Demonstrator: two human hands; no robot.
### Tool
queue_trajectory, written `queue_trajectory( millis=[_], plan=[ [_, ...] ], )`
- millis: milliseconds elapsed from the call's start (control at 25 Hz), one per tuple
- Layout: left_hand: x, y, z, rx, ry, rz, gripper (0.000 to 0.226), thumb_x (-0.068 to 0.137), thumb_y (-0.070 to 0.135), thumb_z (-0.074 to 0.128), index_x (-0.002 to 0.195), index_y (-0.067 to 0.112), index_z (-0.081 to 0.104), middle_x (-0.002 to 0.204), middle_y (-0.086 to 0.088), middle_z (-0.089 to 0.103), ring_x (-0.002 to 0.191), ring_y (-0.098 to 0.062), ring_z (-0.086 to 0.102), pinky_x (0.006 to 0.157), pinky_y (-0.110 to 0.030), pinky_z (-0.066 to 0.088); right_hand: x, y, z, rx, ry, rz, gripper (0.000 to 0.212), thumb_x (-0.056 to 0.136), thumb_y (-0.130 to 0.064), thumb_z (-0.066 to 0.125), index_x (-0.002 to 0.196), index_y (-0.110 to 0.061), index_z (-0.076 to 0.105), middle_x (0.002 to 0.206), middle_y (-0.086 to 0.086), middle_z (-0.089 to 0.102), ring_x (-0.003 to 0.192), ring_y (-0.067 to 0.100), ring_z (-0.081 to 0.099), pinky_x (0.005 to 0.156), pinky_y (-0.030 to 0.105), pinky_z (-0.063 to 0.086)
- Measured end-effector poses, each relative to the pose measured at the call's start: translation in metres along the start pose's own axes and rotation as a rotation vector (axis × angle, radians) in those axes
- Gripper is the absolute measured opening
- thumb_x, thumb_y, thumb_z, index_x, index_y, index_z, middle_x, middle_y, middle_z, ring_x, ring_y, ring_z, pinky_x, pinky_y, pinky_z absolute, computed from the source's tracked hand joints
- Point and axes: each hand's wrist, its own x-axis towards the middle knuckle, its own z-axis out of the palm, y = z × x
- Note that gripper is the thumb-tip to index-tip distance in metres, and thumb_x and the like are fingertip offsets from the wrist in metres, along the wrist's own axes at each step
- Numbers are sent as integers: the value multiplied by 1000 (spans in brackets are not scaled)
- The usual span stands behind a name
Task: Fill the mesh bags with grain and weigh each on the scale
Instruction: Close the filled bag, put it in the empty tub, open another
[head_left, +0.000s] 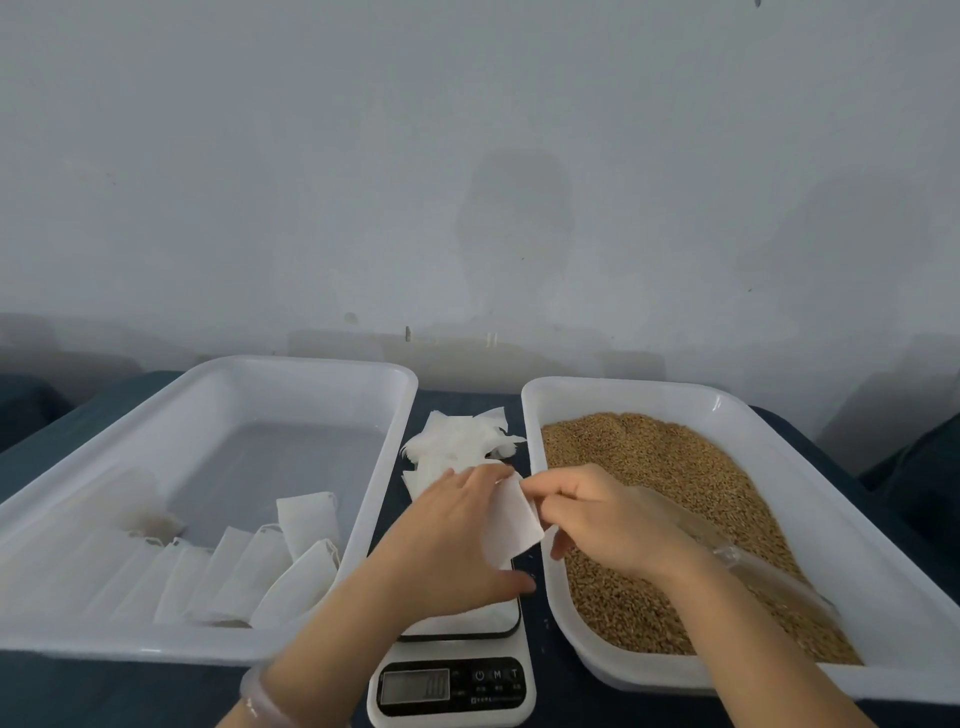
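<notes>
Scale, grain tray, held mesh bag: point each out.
scale (451, 686): head view, front control panel.
grain tray (623, 399): head view, far wall.
held mesh bag (511, 525): head view, its flat middle.

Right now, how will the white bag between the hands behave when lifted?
Probably floppy: the bag bends between the left hand and right hand. Likely very light, since it looks thin and empty. Its flat sides may cling together.
</notes>
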Motion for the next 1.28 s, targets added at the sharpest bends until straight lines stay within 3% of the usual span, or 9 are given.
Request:
queue_trajectory(
  millis=[80,160,240,360,640,880,1080,1160,1280],
  plan=[
    [0,-2,1,-210,37,-27,60,73,35,75,121,32,38,111,22,46,93,5,46,73,-1,36,-6,-6,-2,-214,12,-64,22,89,-8,48,82,-18,66,68,-16,58,60,-15,53,55,5,40],
    [1,-7,-1,-456,6,-97,43,74,27,73,108,28,46,98,15,54,84,1,53,68,-7,42,-10,-5,-2,-405,81,-170,4,85,-26,65,82,-27,65,85,-20,52,75,-20,47,65,-3,33],
    [-1,-11,-3,-724,-112,-144,40,70,26,71,106,22,54,89,8,60,77,-3,57,68,-17,45,-13,1,2,-413,209,-280,9,78,-35,74,77,-32,66,92,-17,46,87,-13,44,74,-1,32],
    [-3,-13,1,-886,-282,-143,40,63,31,70,98,15,61,84,2,63,81,-14,61,77,-32,49,-16,6,6,-291,327,-417,9,73,-29,79,72,-26,71,87,-16,48,88,1,48,78,8,36],
    [-5,-11,1,-1216,-562,-35,20,69,20,60,88,11,62,77,-4,63,74,-21,60,71,-31,49,-15,1,2,-293,233,-436,12,76,-21,78,69,-16,69,90,-14,64,100,4,49,85,10,34],
    [-3,-7,0,-1188,-644,-3,30,65,20,61,91,5,54,77,-6,57,72,-20,57,72,-32,49,-21,-8,-3,-395,-34,-209,9,81,-42,69,88,-45,63,95,-16,49,80,-24,45,73,-5,28],
    [2,-7,-4,-1153,-661,38,25,65,13,64,90,12,60,80,-1,59,74,-16,59,71,-28,50,-22,-7,-2,-408,-23,-224,15,87,-31,65,80,-44,59,87,-13,49,87,-19,45,71,-4,29],
    [4,-5,-4,-1093,-632,48,20,65,7,64,83,16,62,77,-1,59,71,-15,58,70,-29,50,-21,-2,-1,-360,-37,-229,15,88,-28,64,75,-34,60,90,-11,50,93,-13,48,77,3,36],
    [7,-5,-4,-1073,-611,35,25,65,6,65,88,12,58,82,-4,57,74,-16,58,70,-31,51,-20,9,-2,-267,-77,-177,10,89,-32,61,87,-26,69,106,-13,51,112,-2,46,97,28,40]
  ],
)
